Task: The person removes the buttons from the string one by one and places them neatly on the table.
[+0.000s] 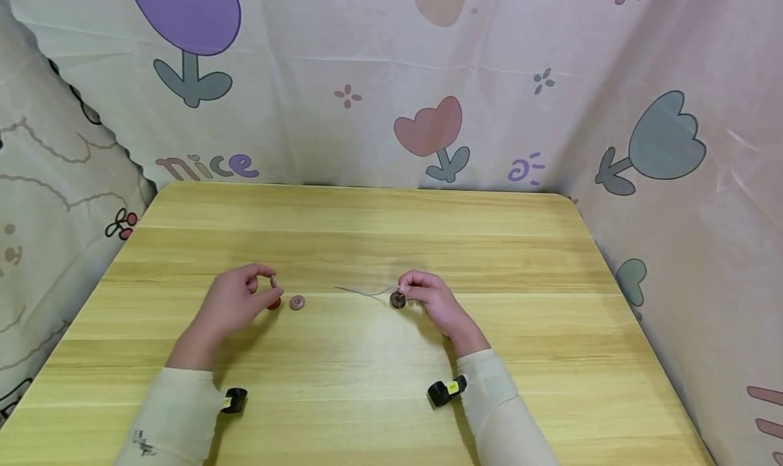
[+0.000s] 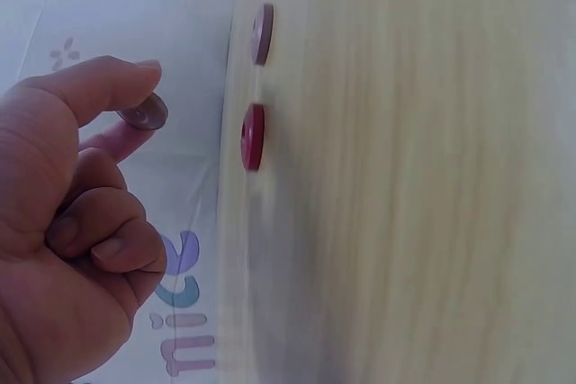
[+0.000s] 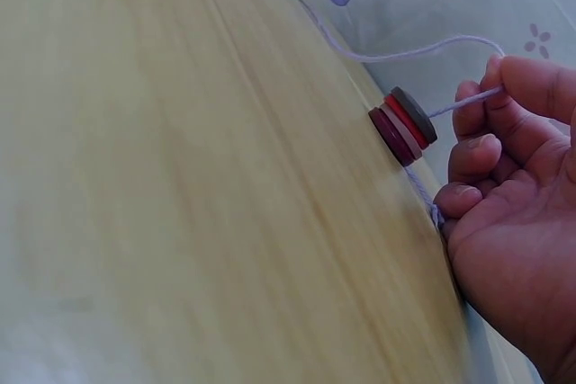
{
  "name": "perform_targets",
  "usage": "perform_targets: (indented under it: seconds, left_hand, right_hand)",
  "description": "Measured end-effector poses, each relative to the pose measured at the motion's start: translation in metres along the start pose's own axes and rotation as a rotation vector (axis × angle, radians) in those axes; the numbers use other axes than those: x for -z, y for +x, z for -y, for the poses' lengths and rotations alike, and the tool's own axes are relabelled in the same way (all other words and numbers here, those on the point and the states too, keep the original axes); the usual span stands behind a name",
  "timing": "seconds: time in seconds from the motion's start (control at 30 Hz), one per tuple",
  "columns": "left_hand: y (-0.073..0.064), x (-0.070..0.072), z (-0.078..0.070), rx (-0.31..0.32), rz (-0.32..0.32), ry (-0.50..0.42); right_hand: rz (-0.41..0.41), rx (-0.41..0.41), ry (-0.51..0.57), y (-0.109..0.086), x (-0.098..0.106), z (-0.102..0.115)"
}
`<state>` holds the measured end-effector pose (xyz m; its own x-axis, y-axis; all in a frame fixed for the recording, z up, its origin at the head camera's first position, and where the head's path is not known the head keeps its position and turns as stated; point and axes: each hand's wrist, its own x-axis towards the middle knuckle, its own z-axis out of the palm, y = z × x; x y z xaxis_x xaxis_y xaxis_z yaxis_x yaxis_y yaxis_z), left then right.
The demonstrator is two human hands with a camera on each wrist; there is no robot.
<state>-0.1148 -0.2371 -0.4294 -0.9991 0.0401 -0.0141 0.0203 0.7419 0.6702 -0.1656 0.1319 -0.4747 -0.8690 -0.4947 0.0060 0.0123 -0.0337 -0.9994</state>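
My left hand (image 1: 235, 301) pinches a brown button (image 2: 150, 112) on edge between thumb and index finger, above the tabletop. Below it lies a red button (image 2: 253, 138), partly hidden by the thumb in the head view. A dull pink button (image 1: 297, 303) lies just to the right. On the other side my right hand (image 1: 431, 300) pinches a thin pale string (image 3: 405, 56) between thumb and index finger. Several stacked buttons (image 3: 402, 126), dark, red, pink and maroon, hang threaded on it. The string's free end stretches leftward, and a knot shows below the stack by the curled fingers.
The light wooden table (image 1: 342, 384) runs back to a printed cloth (image 1: 306, 126) with flowers and lettering. More cloth hangs along the left and right sides. A small black device (image 1: 235, 401) sits by the left wrist, another black device (image 1: 445, 391) by the right.
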Motion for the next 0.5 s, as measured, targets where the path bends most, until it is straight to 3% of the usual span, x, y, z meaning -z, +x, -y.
perform_targets:
  seconds: [0.23,0.5]
  left_hand:
    - [-0.005,0.006,0.010,-0.008,-0.025,0.015]
    - [-0.009,0.012,0.018,0.025,-0.016,0.022]
  right_hand:
    - [-0.011,0.001,-0.002,0.000,0.000,-0.001]
    - [-0.010,0.001,0.000,0.000,0.000,-0.001]
